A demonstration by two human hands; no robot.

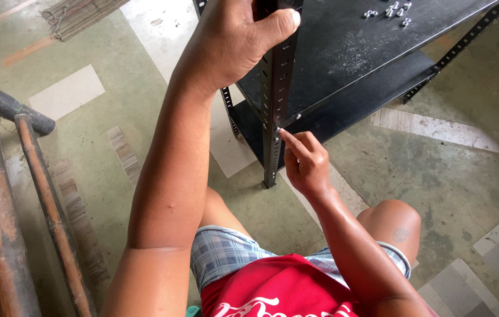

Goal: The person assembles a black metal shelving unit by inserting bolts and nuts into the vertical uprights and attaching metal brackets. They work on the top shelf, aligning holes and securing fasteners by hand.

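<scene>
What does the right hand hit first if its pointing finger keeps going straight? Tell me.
The right hand points up-left at the black slotted metal post. Its fingertip already looks to be at a small bolt on that post, so it probably meets that first.

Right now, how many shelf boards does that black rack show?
2: the upper shelf carrying loose nuts and bolts, and the lower shelf beneath it. Any others beyond the frame's top are out of view.
</scene>
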